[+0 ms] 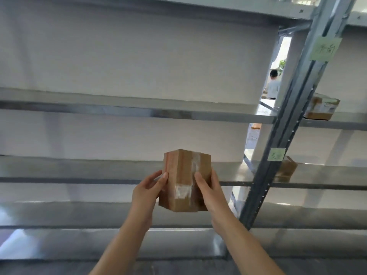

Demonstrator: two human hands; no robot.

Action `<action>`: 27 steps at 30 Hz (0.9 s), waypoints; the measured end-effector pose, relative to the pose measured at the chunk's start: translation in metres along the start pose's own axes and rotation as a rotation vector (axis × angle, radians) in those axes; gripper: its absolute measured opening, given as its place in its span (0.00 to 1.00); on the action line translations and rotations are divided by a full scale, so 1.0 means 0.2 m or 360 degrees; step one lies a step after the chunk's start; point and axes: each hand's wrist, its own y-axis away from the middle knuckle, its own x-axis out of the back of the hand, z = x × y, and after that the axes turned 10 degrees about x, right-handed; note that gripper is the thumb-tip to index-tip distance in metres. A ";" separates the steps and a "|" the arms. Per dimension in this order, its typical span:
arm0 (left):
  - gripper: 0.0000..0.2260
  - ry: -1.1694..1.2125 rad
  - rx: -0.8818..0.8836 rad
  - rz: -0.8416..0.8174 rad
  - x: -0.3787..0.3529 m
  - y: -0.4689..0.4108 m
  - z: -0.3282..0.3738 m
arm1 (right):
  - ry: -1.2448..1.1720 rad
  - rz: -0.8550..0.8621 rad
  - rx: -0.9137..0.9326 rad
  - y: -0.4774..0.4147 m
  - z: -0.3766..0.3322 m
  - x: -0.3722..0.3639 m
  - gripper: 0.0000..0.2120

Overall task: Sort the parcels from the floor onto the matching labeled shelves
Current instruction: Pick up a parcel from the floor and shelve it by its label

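Note:
A small brown cardboard parcel (pixel 183 175) sealed with clear tape is held up in front of the grey metal shelving. My left hand (pixel 147 192) grips its left side and my right hand (pixel 208 190) grips its right side with the thumb across the taped face. The parcel hangs in the air level with a bare steel shelf (pixel 79 169). Green paper labels are stuck on the upright post, one high up (pixel 324 49) and one lower (pixel 276 154); their handwriting is too blurred to read.
The slanted steel upright (pixel 286 124) divides two bays. In the right bay a taped parcel (pixel 321 107) lies on the upper shelf and another box (pixel 287 169) on the shelf below. A person (pixel 273 85) stands far off, seen through a gap behind the shelves.

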 end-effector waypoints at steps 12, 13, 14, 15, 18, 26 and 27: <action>0.12 0.0097 -0.0149 0.0428 0.90 0.06 0.31 | -0.0139 -0.0397 0.0071 -0.03 0.04 -0.94 0.32; 0.12 0.0109 -0.0149 0.0440 0.96 0.06 0.33 | -0.0136 -0.0422 0.0070 -0.03 0.04 -1.00 0.30; 0.12 0.0100 -0.0149 0.0448 1.01 0.07 0.34 | -0.0137 -0.0446 0.0072 -0.03 0.04 -1.05 0.28; 0.12 0.0094 -0.0150 0.0464 1.07 0.07 0.36 | -0.0137 -0.0472 0.0075 -0.03 0.04 -1.11 0.26; 0.10 0.0082 -0.0208 0.0489 1.21 0.10 0.39 | -0.0130 -0.0532 0.0121 -0.03 0.04 -1.27 0.25; 0.10 0.0279 -0.0517 0.0639 1.39 0.19 0.50 | -0.0043 -0.0732 0.0320 -0.01 -0.04 -1.63 0.25; 0.10 0.0304 -0.0528 0.0624 1.40 0.20 0.52 | -0.0050 -0.0745 0.0329 -0.01 -0.05 -1.65 0.25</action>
